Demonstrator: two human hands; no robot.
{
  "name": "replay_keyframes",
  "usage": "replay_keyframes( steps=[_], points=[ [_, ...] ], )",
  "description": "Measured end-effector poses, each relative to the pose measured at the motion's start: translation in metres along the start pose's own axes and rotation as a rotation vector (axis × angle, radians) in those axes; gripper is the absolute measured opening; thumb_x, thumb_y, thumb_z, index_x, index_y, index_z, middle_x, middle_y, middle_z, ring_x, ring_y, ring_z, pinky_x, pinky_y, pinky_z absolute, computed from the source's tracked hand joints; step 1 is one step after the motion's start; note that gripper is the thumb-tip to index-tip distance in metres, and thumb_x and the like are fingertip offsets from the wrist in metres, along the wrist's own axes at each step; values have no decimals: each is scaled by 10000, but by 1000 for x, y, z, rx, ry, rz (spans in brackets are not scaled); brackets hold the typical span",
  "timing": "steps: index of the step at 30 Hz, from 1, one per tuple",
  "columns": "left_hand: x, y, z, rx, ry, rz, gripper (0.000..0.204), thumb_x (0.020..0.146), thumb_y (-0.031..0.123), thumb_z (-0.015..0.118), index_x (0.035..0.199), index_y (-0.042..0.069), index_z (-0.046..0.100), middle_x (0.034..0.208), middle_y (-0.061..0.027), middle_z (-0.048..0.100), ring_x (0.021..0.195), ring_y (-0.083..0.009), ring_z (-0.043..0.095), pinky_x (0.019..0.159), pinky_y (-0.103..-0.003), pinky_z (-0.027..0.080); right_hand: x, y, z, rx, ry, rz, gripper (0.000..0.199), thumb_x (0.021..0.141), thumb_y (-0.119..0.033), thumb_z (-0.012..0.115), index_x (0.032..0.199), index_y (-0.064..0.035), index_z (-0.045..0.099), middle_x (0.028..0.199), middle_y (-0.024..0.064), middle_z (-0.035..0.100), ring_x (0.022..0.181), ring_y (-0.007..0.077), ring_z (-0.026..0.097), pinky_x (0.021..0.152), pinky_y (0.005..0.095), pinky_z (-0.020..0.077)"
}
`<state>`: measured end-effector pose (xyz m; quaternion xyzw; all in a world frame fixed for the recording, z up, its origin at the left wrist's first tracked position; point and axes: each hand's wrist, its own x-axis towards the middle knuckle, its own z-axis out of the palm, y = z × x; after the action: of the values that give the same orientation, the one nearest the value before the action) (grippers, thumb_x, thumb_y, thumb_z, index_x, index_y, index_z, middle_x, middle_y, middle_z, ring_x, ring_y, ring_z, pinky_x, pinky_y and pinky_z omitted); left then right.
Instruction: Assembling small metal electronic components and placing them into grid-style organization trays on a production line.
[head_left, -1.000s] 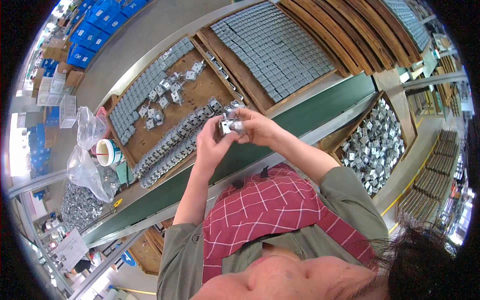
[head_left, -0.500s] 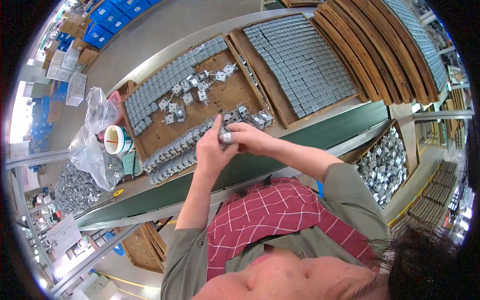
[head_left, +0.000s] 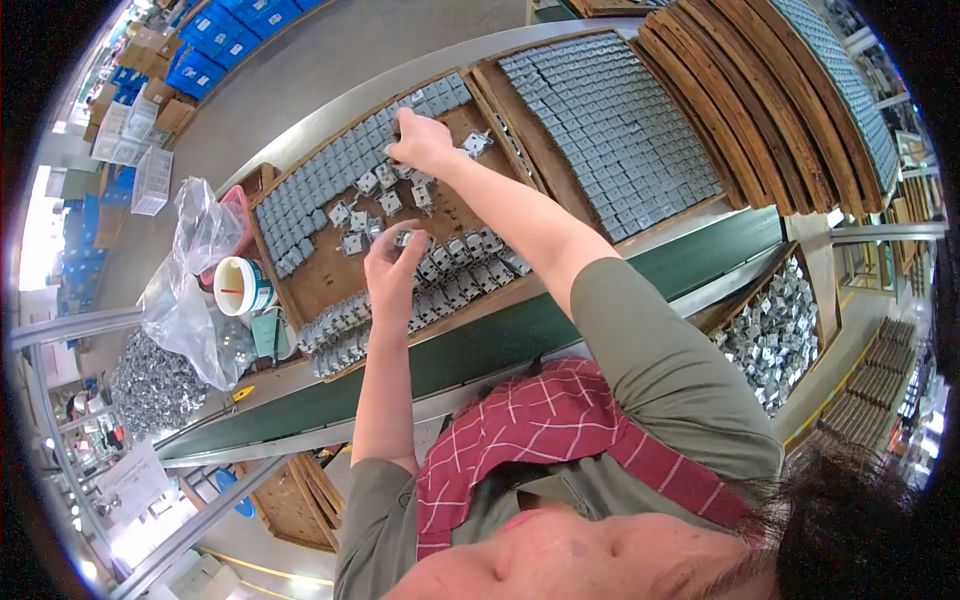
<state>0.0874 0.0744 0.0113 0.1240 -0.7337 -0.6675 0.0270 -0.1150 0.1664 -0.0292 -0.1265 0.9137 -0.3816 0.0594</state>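
My left hand (head_left: 392, 268) is over the middle of a wooden tray (head_left: 322, 285), with thumb and fingers curled round a small silver metal part (head_left: 403, 239). Further out, my right hand (head_left: 424, 143) reaches to the tray's far side. Its fingers are closed at the edge of the neat grey rows of metal parts (head_left: 335, 157); what they grip is mostly hidden. Between the hands lies a loose group of silver metal parts (head_left: 388, 203). Along the near side stand two packed rows of similar parts (head_left: 440, 290).
A second tray of grey parts (head_left: 610, 130) adjoins on the right, beside stacked wooden trays (head_left: 745, 110). At left are a white bucket (head_left: 238, 287), a clear plastic bag (head_left: 180, 310) and a metal heap (head_left: 155, 385). A box of silver parts (head_left: 770, 340) sits at right.
My hands were together over the near rows and have come apart. The right has moved far out to the grey rows; the left has shifted slightly left and outward.
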Motion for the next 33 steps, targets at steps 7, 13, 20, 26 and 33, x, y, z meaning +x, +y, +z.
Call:
replay_keyframes(
  steps=[7,13,20,26,33],
  points=[
    [32,14,63,-34,-295,16,436,796,192,743,1130,-58,616,941,-70,669,818,-95,607,733,-246,487,-36,53,-64,834,-20,47,314,826,-206,670,1026,36,672,843,73,682,738,135,620,661,282,500],
    [52,5,98,520,-538,215,468,713,227,712,1085,-48,640,894,-156,681,810,-211,664,760,-304,509,-130,90,-127,1602,-152,196,291,893,-161,613,1123,18,601,917,61,655,701,127,600,637,272,514],
    [79,5,103,684,-472,214,432,694,244,649,1071,34,677,1013,-201,657,1006,-345,607,915,-404,466,-186,115,-136,2005,-216,220,296,857,-193,666,1119,-81,585,1019,81,634,817,183,618,693,306,528],
    [125,-1,100,1455,-67,558,434,735,331,702,1126,146,663,1040,-124,621,1008,-293,586,910,-434,435,-200,115,-126,2143,-215,271,271,874,-143,619,1121,-57,546,919,98,658,798,256,681,621,313,536],
    [150,4,116,1448,-126,458,393,752,399,716,1008,105,664,1010,-119,634,989,-300,601,860,-451,448,-228,118,-128,1968,-181,365,276,925,-171,550,1153,-15,540,953,94,684,745,207,709,506,238,507]
  ],
)
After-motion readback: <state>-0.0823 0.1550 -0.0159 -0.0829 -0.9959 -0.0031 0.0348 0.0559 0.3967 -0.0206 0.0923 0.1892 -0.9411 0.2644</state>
